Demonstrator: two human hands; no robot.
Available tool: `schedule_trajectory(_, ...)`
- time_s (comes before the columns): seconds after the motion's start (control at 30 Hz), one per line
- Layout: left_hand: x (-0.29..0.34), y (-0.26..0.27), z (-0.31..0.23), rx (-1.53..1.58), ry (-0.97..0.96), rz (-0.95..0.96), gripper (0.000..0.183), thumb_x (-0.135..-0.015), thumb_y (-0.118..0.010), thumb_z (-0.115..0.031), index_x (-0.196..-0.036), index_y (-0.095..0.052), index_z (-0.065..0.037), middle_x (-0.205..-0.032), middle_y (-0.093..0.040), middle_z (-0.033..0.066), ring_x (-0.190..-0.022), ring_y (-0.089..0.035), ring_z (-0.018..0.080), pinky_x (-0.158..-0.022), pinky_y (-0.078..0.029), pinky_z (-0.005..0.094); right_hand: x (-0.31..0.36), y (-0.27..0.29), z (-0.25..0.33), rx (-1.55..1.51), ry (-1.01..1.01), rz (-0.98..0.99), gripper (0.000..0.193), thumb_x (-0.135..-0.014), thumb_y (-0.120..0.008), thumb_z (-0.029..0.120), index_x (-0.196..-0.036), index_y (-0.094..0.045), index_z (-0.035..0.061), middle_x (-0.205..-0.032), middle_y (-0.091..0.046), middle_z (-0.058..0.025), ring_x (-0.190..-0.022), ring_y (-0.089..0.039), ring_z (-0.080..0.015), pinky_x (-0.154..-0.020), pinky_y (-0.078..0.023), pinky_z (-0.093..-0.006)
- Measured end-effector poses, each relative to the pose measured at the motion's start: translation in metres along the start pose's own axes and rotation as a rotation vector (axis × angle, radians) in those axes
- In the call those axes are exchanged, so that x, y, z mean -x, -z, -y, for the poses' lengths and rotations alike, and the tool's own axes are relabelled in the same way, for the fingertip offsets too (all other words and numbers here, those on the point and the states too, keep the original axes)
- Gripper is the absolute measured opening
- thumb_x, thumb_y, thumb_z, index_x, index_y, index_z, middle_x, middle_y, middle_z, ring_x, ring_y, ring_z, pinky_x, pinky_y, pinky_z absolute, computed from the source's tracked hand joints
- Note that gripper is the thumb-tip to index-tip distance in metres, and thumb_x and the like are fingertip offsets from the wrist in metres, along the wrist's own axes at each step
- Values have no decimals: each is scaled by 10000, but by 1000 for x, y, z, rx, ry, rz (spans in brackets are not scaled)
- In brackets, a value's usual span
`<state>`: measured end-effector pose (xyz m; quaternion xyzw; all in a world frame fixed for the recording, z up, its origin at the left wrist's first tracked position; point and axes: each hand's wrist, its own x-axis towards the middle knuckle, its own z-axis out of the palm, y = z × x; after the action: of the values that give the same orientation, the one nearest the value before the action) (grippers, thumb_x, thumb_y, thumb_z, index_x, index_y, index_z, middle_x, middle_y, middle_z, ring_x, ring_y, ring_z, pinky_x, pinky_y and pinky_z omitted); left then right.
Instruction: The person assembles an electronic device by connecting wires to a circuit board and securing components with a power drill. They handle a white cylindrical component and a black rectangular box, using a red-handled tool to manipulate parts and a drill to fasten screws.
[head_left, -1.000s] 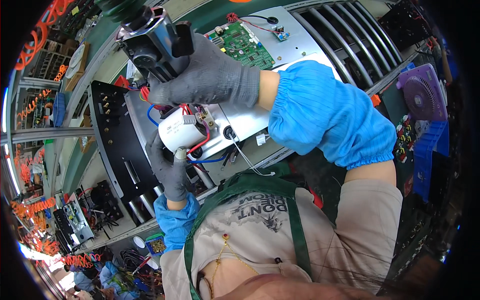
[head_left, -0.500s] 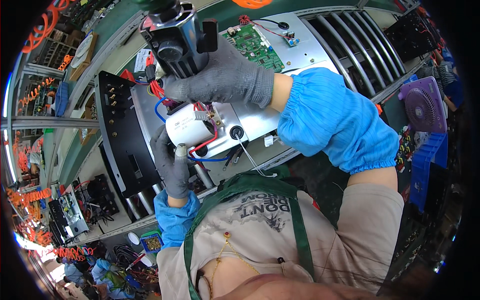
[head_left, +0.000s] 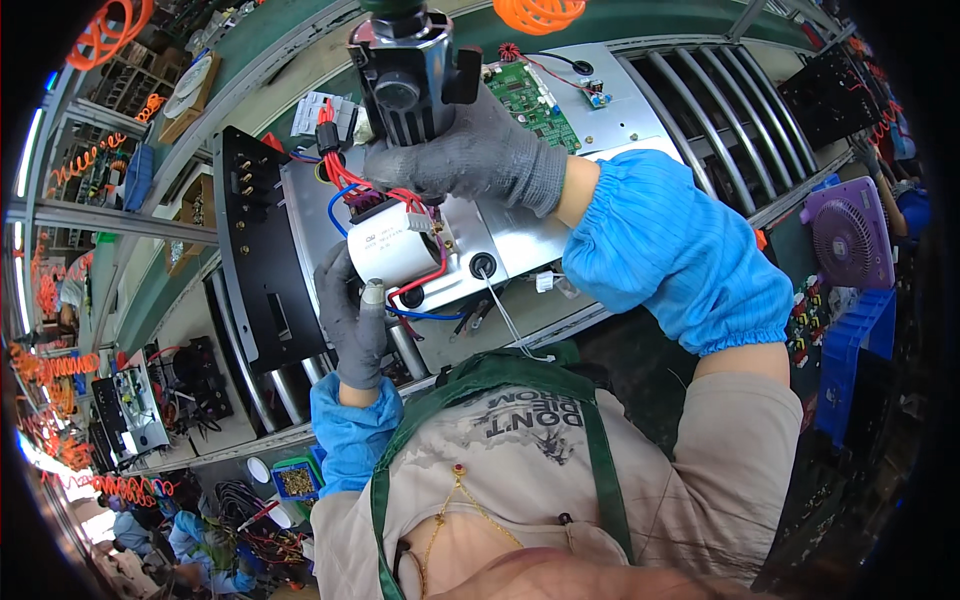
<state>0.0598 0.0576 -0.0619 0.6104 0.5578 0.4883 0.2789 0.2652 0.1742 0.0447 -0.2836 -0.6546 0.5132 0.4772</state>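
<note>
My right hand [head_left: 480, 158], in a grey glove, is closed around a dark metal-bodied power driver [head_left: 402, 88] held upright over the metal chassis. The driver's tip is hidden behind my hand. Below it, a white cylindrical capacitor [head_left: 388, 250] lies tilted on the silver chassis plate [head_left: 525, 240], with red and blue wires running around it. My left hand [head_left: 352, 325], also gloved, grips the capacitor's left and near side, its thumb on the lower edge. A bundle of red wires [head_left: 335, 160] rises just left of the driver.
A black end panel [head_left: 262, 290] stands at the chassis's left. Right of the driver are a green circuit board [head_left: 540, 110] and metal rollers [head_left: 700, 120]. A white cable tie [head_left: 500, 315] hangs over the near edge. A purple fan [head_left: 848, 235] and blue bin [head_left: 855, 360] stand far right.
My right hand and the driver have moved right relative to the capacitor. The whole view has shifted slightly. My left hand keeps its hold on the capacitor.
</note>
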Motion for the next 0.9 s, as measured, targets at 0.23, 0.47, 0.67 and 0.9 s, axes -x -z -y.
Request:
schedule_trajectory(0.23,2,0,3,4,-42,-10,482,-845,-586,-254,-1242,-499,5,-1244,-431,144,-1138,-494,240,-944,-439,360,1,-1,-2,-117,-71,21,316,-628,-765,203,-869,-622,56,-739,-642,-30,-680,-599,-111,-650,-502,-284)
schedule_trajectory(0.47,3,1,11,-22,-154,-46,429,-860,-568,-210,-1227,-510,5,-1228,-462,147,-1116,-505,230,-908,-458,335,2,0,29,-441,-123,9,251,-691,-760,60,-889,-611,17,-657,-608,-40,-453,-515,-83,-392,-404,-227)
schedule_trajectory(0.67,-10,2,-12,-266,-188,-289,423,-860,-557,-258,-1199,-534,-6,-1247,-472,193,-1158,-475,303,-963,-391,385,-39,6,2,-189,-55,-10,199,-719,-721,66,-858,-592,6,-588,-553,-41,-438,-502,-99,-389,-391,-254)
schedule_trajectory(0.9,-163,3,-47,-607,-126,-599,578,-834,-581,-438,-1243,-509,-36,-1286,-446,254,-1211,-422,379,-1009,-339,437,-41,8,4,-227,-160,136,315,-693,-754,115,-959,-626,5,-778,-656,-37,-653,-597,-85,-600,-507,-250)
